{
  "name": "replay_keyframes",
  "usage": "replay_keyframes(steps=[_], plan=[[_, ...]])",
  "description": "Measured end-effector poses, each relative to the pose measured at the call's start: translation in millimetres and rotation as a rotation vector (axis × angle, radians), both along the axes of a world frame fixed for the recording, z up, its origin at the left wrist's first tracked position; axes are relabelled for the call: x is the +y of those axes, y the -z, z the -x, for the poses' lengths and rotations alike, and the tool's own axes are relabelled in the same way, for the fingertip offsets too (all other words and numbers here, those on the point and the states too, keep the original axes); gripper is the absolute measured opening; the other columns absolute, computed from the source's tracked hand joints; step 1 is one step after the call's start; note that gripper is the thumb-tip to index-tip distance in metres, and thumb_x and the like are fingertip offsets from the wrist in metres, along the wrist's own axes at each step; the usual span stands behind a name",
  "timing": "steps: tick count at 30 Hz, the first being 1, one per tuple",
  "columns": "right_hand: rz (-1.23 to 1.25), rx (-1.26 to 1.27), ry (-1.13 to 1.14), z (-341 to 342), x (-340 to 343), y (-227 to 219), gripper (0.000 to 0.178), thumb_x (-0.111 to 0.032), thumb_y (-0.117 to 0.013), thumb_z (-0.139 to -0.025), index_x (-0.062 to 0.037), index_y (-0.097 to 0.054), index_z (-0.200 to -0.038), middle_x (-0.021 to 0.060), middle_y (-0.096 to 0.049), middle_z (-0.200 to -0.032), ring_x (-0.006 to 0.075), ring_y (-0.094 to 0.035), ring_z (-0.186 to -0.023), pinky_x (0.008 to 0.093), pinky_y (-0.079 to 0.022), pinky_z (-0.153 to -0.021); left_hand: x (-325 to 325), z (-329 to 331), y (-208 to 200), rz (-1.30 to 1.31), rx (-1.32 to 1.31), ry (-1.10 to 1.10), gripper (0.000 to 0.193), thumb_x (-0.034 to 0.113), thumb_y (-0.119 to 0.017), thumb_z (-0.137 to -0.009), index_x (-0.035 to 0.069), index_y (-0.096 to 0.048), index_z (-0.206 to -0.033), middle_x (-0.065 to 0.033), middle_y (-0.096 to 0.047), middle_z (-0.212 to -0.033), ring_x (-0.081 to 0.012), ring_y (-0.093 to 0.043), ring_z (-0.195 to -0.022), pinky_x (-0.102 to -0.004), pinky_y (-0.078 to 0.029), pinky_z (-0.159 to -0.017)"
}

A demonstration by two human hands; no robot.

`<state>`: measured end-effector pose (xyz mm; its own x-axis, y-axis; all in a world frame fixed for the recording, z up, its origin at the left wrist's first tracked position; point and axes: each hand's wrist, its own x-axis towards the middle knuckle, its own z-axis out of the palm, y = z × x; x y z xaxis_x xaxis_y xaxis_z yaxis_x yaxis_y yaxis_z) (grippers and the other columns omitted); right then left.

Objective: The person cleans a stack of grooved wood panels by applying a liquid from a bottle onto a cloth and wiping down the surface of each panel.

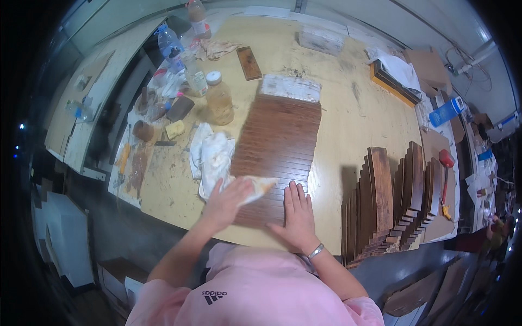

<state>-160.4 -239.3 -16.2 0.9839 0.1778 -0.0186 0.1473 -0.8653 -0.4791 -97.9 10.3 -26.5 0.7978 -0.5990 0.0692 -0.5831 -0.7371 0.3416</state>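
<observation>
A row of brown wooden strips [280,127], laid edge to edge, runs away from me on the worktable. My left hand [228,201] holds a white cloth [260,188] with a brownish stain against the near strips, partly covering it. Flat on the near right part of the strips lies my right hand [298,217], fingers stretched out, holding nothing; a silver band is on its wrist. A crumpled white rag [216,155] lies beside the strips on the left. At their far end sits a white, stained block [291,88].
Stacks of wooden strips [380,190] stand along the right front edge. A capped jar of yellowish liquid [219,100], a yellow sponge [175,129] and several bottles [168,41] are at left. A blue bottle [447,112] stands far right.
</observation>
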Motion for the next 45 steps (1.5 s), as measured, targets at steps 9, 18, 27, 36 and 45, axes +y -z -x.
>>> replay_keyframes(steps=[9,18,27,36,45], plan=[[-0.114,-0.022,0.021,-18.4,18.0,-12.4,0.1,-0.035,-0.082,-0.075,0.0012,-0.031,-0.152,0.0254,-0.02,-0.162,0.0427,-0.021,-0.149,0.0537,-0.023,-0.119,50.4,-40.0,-36.8,1.038,0.847,-0.573,0.036,0.023,-0.046,-0.107,0.001,-0.055,-0.134,-0.0144,-0.063,-0.129,-0.0212,-0.063,-0.116,-0.0381,-0.05,-0.099],[-1.214,0.41,0.045,-119.1,110.5,-49.4,0.017,-0.005,-0.067,-0.091,0.0002,-0.065,-0.107,0.0036,-0.07,-0.095,0.009,-0.063,-0.083,0.0244,-0.05,-0.078,80.8,-48.5,-63.2,1.564,1.053,-0.435,0.042,0.027,-0.046,-0.108,-0.007,-0.054,-0.131,-0.0147,-0.065,-0.125,-0.023,-0.066,-0.111,-0.0373,-0.051,-0.098],[-1.192,0.161,0.163,-158.7,128.5,-104.6,0.009,-0.008,-0.06,-0.099,-0.0056,-0.062,-0.09,-0.0039,-0.057,-0.069,0.0052,-0.052,-0.056,0.0217,-0.043,-0.051,127.2,-53.7,-26.7,1.424,0.928,-0.405,0.012,0.004,-0.063,-0.094,-0.002,-0.07,-0.1,-0.0047,-0.072,-0.092,-0.0104,-0.065,-0.085,-0.0257,-0.05,-0.078],[-0.514,-0.317,-0.216,-176.2,132.3,-144.5,0.036,-0.002,-0.066,-0.085,-0.0023,-0.062,-0.12,0.0042,-0.066,-0.11,0.0165,-0.063,-0.097,0.0333,-0.052,-0.09,115.2,-90.3,-60.2,1.353,1.069,-0.238,0.009,0.008,-0.063,-0.097,0.003,-0.068,-0.103,0.0004,-0.066,-0.087,-0.0058,-0.061,-0.076,-0.0216,-0.048,-0.066],[-0.887,0.514,-0.19,-177.9,100.7,-127.8,0.007,0.004,-0.061,-0.071,-0.0003,-0.062,-0.077,0.0073,-0.067,-0.083,0.0161,-0.061,-0.08,0.028,-0.047,-0.071,110.6,-108.3,-61.8,0.862,0.916,0.038,0.02,0.004,-0.075,-0.087,-0.002,-0.069,-0.105,0.0017,-0.064,-0.085,-0.0046,-0.055,-0.077,-0.0238,-0.047,-0.067]])
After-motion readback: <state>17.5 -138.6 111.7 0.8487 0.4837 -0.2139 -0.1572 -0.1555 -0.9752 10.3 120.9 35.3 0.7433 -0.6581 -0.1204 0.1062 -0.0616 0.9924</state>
